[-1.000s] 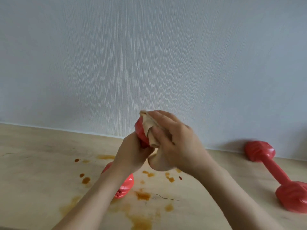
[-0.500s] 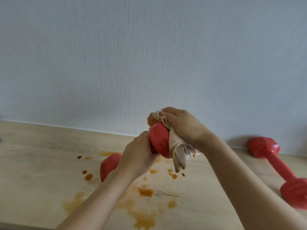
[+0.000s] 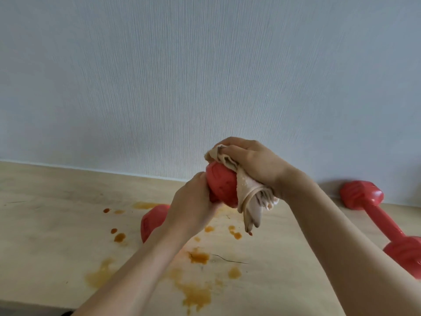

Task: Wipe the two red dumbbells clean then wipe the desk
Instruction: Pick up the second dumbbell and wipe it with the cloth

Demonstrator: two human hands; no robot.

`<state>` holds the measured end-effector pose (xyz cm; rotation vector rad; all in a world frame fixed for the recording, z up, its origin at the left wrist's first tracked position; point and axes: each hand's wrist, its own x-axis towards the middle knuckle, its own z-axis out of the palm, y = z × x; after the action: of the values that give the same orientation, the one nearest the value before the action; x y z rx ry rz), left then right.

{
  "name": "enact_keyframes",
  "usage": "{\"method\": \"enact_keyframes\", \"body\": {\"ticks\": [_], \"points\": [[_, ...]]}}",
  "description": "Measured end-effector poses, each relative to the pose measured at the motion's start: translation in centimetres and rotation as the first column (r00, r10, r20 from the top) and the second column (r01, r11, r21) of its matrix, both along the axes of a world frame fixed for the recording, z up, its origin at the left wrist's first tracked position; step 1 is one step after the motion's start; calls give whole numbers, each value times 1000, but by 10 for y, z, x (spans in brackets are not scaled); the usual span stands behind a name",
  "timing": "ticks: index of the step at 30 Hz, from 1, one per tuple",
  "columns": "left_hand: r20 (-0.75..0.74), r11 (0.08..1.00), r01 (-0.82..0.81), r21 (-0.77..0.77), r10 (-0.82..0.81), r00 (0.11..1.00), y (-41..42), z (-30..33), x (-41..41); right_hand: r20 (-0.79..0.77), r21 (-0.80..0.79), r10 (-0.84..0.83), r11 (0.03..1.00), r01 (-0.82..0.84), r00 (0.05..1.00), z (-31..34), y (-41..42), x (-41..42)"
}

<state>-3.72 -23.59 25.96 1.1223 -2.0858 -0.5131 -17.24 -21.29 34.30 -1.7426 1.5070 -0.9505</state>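
My left hand [image 3: 193, 204] grips the handle of a red dumbbell [image 3: 222, 185], holding it tilted above the desk; its lower head shows behind my wrist. My right hand [image 3: 252, 165] holds a beige cloth [image 3: 248, 197] pressed over the upper head, with the cloth's loose end hanging down. A second red dumbbell [image 3: 376, 213] lies on the light wooden desk [image 3: 45, 224] at the right, near the wall. Orange-brown stains [image 3: 198, 257] are spattered across the desk below my hands.
A pale blue textured wall [image 3: 205, 76] rises right behind the desk. The desk's front edge runs along the bottom left. A thin dark hair-like line lies on the wood by the stains.
The dumbbell and my hands have shifted slightly right. My right hand with the cloth has moved from the front of the upper head to its top and right side.
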Motion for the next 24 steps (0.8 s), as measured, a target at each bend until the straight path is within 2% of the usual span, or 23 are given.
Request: {"method": "enact_keyframes", "body": {"ticks": [2,4,7,9,11,14,18,24], "points": [[-22,1000,-18,-16,17,1000,-1,-1,-1,221,75,-66,996,51,973,-8,0,-5],[-40,999,-49,-15,49,998,-2,0,-2,447,134,-176,983,129,877,-20,7,-9],[-4,997,-82,9,82,997,-1,2,-7,585,116,-213,977,179,782,-38,15,-9],[-39,997,-77,21,78,996,-2,5,-11,652,63,-212,972,226,728,-46,21,-5],[-105,996,-74,56,79,991,-6,4,-12,630,-15,-208,960,280,748,-52,23,-2],[-166,994,-60,93,75,983,-10,3,-16,520,-139,-210,936,325,828,-52,24,-1],[-244,995,-7,103,32,969,-15,0,-18,365,-265,-211,910,318,907,-52,33,-4],[-238,997,-42,70,57,970,-30,4,-13,329,-299,-132,924,236,935,-41,48,-18]]}}
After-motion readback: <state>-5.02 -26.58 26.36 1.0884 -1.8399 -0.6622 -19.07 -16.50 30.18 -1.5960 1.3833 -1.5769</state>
